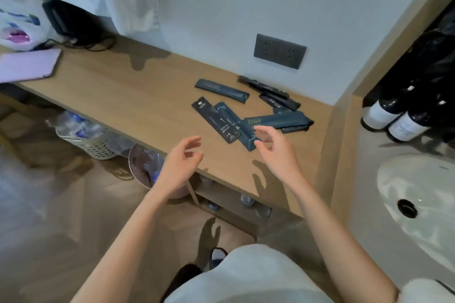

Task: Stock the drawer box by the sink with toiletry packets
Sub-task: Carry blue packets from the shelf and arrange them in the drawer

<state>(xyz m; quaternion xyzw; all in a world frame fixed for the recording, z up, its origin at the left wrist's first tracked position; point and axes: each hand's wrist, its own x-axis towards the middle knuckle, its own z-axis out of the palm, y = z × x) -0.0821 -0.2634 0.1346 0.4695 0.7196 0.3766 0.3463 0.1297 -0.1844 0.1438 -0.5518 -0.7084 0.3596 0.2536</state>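
Several dark toiletry packets lie scattered on the wooden counter [138, 91] near the wall. One is marked as a toothbrush packet [216, 119], another long packet [221, 90] lies behind it, and thin ones [270, 93] sit by the wall. My right hand [278, 152] hovers open just above the nearest packet [248, 134], fingers spread, touching nothing. My left hand [181, 166] is open at the counter's front edge, empty. No drawer box is in view.
A white sink [418, 199] is at the right, with dark bottles [394, 115] behind it. A grey wall socket [280, 51] is above the packets. A purple pad [27, 65], a plastic bag and a black device lie far left. Baskets stand under the counter.
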